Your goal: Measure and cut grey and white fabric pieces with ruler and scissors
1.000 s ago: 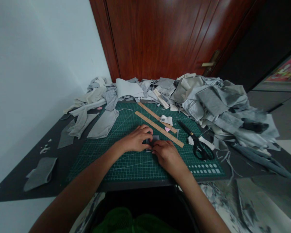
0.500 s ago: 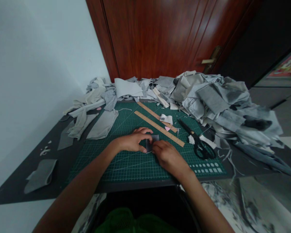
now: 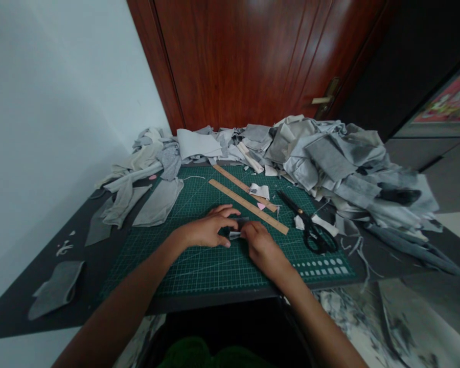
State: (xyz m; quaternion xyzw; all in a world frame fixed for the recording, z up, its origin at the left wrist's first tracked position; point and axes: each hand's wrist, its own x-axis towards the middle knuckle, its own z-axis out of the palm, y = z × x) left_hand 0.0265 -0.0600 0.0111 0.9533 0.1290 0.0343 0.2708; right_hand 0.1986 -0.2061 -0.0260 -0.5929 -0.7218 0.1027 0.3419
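Note:
A small dark grey piece of fabric (image 3: pixel 243 222) lies on the green cutting mat (image 3: pixel 199 260), its near edge lifted and folded up to show a paler strip. My right hand (image 3: pixel 262 248) pinches the fabric at its right side, fingers closed together. At the left side, my left hand (image 3: pixel 210 230) arches over the fabric, its thumb and bent fingers set around the left edge and touching it. Part of the fabric is hidden under the fingertips. Just beyond the hands lie two wooden rulers (image 3: pixel 249 206), one slightly behind the other.
Black-handled scissors (image 3: pixel 310 225) lie on the mat to the right. A large heap of grey fabric scraps (image 3: pixel 329 158) fills the back right, with more scraps (image 3: pixel 159 202) at the left. A folded grey cloth (image 3: pixel 57 289) sits near the front left. A wooden door (image 3: pixel 237 61) stands behind.
The fabric lay flat half a second ago; now its near edge is raised and folded away from me by the right hand. The whole view has shifted slightly.

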